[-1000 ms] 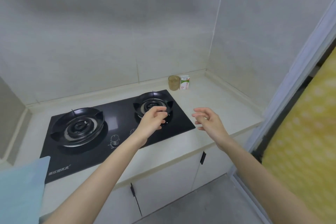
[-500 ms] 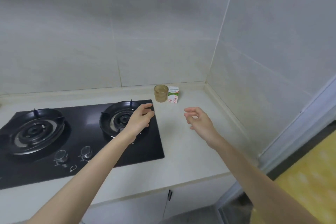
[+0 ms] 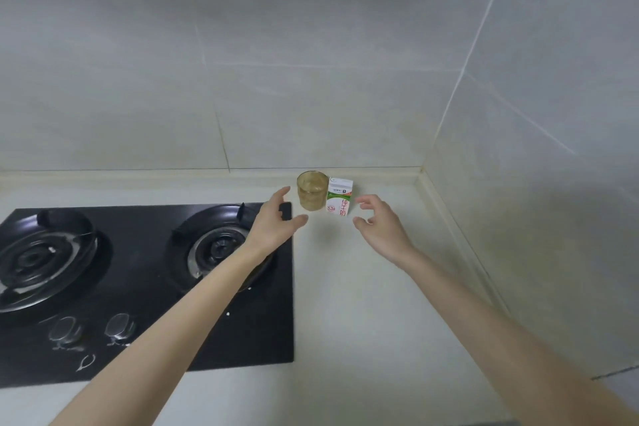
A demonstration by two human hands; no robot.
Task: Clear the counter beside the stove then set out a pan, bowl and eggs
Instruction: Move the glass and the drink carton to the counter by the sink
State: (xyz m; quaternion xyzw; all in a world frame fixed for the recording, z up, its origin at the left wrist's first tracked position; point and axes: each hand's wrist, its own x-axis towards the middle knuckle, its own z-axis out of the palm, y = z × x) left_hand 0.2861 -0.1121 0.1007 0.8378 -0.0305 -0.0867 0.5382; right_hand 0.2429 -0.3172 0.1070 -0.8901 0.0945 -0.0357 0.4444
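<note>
Both hands are open and hold nothing: the left hand [image 3: 276,222] hovers with fingers spread just left of a glass [image 3: 312,195], and the right hand [image 3: 380,228], fingers loosely curved, hovers just right of a small carton [image 3: 340,196]. Glass and carton stand upright, side by side, on the pale counter [image 3: 363,304] near the tiled wall [image 3: 311,97], right of the black stove [image 3: 145,287].
</note>
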